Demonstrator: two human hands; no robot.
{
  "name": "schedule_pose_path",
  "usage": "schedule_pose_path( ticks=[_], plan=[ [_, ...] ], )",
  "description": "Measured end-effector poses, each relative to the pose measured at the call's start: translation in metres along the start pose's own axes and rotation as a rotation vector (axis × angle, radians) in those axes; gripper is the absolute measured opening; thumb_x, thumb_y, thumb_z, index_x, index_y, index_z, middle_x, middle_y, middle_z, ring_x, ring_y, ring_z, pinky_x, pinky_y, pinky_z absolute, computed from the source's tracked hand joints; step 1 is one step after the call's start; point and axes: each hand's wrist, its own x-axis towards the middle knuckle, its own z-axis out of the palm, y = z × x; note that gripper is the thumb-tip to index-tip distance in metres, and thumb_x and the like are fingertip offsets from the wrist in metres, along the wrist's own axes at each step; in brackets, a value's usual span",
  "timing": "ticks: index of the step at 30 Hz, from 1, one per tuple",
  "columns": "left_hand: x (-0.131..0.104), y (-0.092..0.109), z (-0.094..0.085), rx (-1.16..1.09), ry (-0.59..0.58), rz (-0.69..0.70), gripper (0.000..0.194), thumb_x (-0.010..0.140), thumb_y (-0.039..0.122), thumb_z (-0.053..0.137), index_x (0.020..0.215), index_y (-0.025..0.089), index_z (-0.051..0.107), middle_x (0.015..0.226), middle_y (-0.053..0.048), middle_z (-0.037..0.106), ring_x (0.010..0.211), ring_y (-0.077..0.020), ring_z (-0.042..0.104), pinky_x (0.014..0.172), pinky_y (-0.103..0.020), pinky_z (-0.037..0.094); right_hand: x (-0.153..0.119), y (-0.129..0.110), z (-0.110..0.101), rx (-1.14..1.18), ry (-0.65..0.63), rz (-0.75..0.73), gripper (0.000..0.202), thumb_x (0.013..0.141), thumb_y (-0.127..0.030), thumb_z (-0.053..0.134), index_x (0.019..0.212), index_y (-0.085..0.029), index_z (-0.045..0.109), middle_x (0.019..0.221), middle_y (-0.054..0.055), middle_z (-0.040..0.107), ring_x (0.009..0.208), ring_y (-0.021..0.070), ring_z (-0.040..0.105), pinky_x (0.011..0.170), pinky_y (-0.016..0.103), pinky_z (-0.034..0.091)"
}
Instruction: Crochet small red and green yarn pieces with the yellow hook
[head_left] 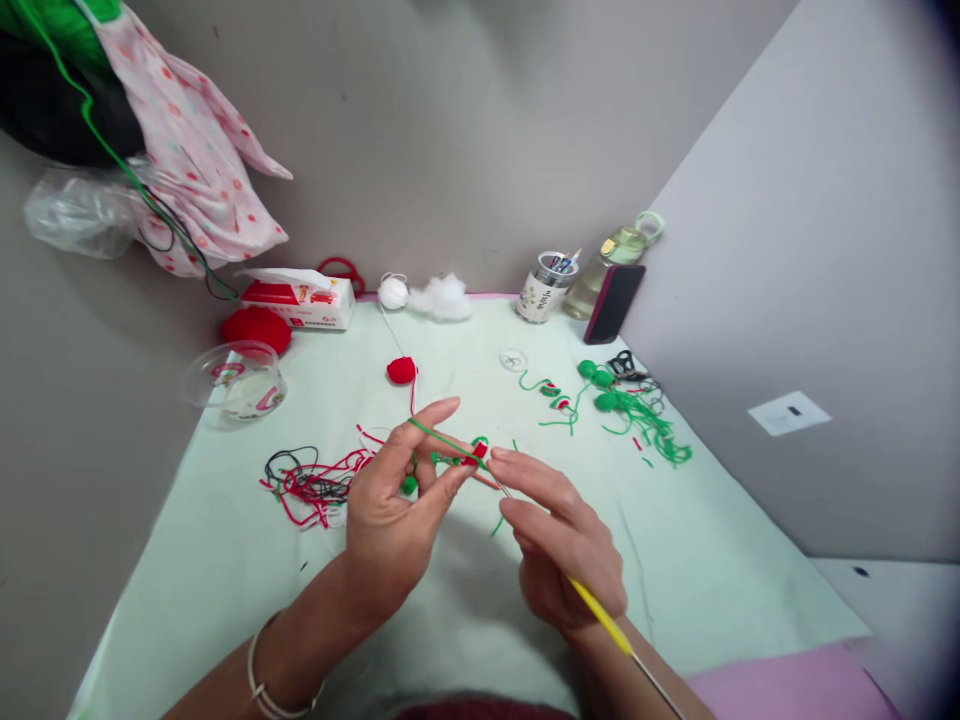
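I look down on a table (697,570) spread with a pale green cloth, tucked into a corner between a grey back wall (450,170) and a lighter side wall (810,230); both of the person's hands meet over the middle of it, wrists low and fingers pointing inward; the left hand (401,510) pinches a small red-and-green piece (478,453) between thumb and fingertips, index finger raised with a green strand (442,435) drawn across it; the right hand (566,540) is closed around a crochet hook (600,615), thumb and index finger gripping it near the front, the yellow handle slanting out below the palm (I can't make out the hook's very tip at the work); at the upper left I see a pink dotted cloth (202,150) hanging; beneath it are a tissue box (330,300) and a clear bowl (255,390); along the back stand a bottle (589,285), a phone (616,305) leaning upright and a pencil can (541,300), with white fluff (442,298) farther left; a tangle of yarn scraps (315,490) lies beside the left hand, which hides its near edge from me; green yarn pieces (660,430) lie to the right, well apart from the hands; a little red ball (402,371) sits just beyond the left fingers.
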Motion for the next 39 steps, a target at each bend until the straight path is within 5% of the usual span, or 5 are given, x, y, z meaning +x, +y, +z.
schedule_pose_path(
  ticks=[7,18,23,31,39],
  plan=[
    [0.005,0.004,-0.001,-0.069,-0.084,-0.042,0.042,0.086,0.02,0.084,0.126,0.027,0.074,0.085,0.003,0.076,0.058,-0.0087,0.051,0.06,-0.023,0.048,-0.001,0.002,0.0,-0.024,0.0,-0.023,0.024,0.103,-0.008,0.057,0.119,-0.017,0.073,0.114,0.017,0.083,0.117,0.0287,0.081,0.087,0.045,0.074],
    [0.01,0.01,-0.002,-0.465,-0.324,-0.429,0.076,0.081,0.027,0.093,0.15,0.027,0.062,0.088,0.003,0.065,0.056,-0.0043,0.039,0.047,-0.018,0.031,-0.012,0.007,-0.004,-0.357,0.024,-0.15,0.034,0.091,-0.001,0.074,0.112,-0.026,0.082,0.109,0.006,0.08,0.103,0.0212,0.078,0.081,0.032,0.073],
    [0.019,0.014,-0.006,-0.577,-0.455,-0.631,0.077,0.076,0.028,0.096,0.147,0.023,0.066,0.085,0.003,0.061,0.056,-0.0034,0.036,0.043,-0.016,0.023,-0.008,0.008,-0.006,-0.141,-0.025,-0.094,0.036,0.097,-0.002,0.067,0.127,-0.018,0.079,0.111,0.01,0.08,0.106,0.0217,0.077,0.084,0.034,0.071],
    [0.021,0.012,-0.01,-0.345,-0.311,-0.405,0.078,0.078,0.018,0.09,0.149,0.026,0.06,0.095,0.005,0.064,0.052,-0.0027,0.055,0.05,-0.019,0.046,0.001,0.007,-0.004,0.276,0.012,0.291,0.045,0.1,-0.001,0.063,0.13,-0.031,0.078,0.116,0.007,0.083,0.102,0.0198,0.08,0.076,0.031,0.068],
    [0.019,0.013,-0.004,-0.312,-0.262,-0.317,0.071,0.083,0.022,0.085,0.149,0.023,0.058,0.094,0.003,0.062,0.08,-0.0114,0.067,0.071,-0.022,0.058,-0.006,0.005,-0.007,0.22,-0.009,0.302,0.046,0.099,0.0,0.063,0.13,-0.03,0.077,0.12,0.008,0.082,0.103,0.0209,0.081,0.078,0.032,0.068]
  ],
)
